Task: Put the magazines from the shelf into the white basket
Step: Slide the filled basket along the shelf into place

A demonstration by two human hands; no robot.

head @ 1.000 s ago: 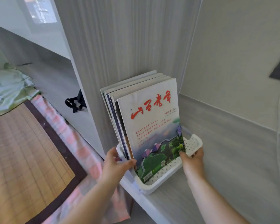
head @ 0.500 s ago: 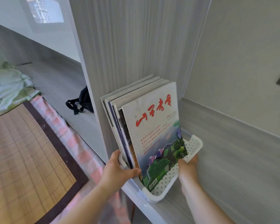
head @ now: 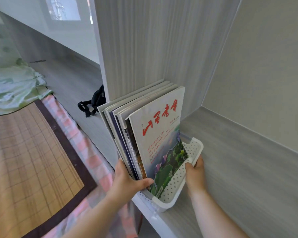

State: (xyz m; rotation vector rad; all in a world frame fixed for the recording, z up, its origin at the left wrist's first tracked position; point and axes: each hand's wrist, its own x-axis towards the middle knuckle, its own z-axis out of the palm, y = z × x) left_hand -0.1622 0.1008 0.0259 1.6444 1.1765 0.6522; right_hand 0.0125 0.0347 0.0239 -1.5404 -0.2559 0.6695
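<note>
Several magazines (head: 155,133) stand upright in a white perforated basket (head: 177,184) on the grey shelf (head: 239,169), leaning against the shelf's left wall. The front one has red characters and a green landscape on its cover. My left hand (head: 127,181) grips the bottom left of the stack, thumb across the front cover. On the basket's right side, my right hand (head: 195,172) holds the rim, thumb over the edge. The basket's left wall is hidden behind the magazines.
The shelf's white front edge (head: 148,210) runs just below the basket. The vertical side panel (head: 144,48) stands behind the magazines. Lower left lie a bed with a bamboo mat (head: 24,160), a green blanket (head: 12,88) and a black bag (head: 95,102) on the floor.
The basket with the magazines has slid a little toward the shelf's front edge. My right hand has shifted lower along the basket's right rim. The camera has moved in closer.
</note>
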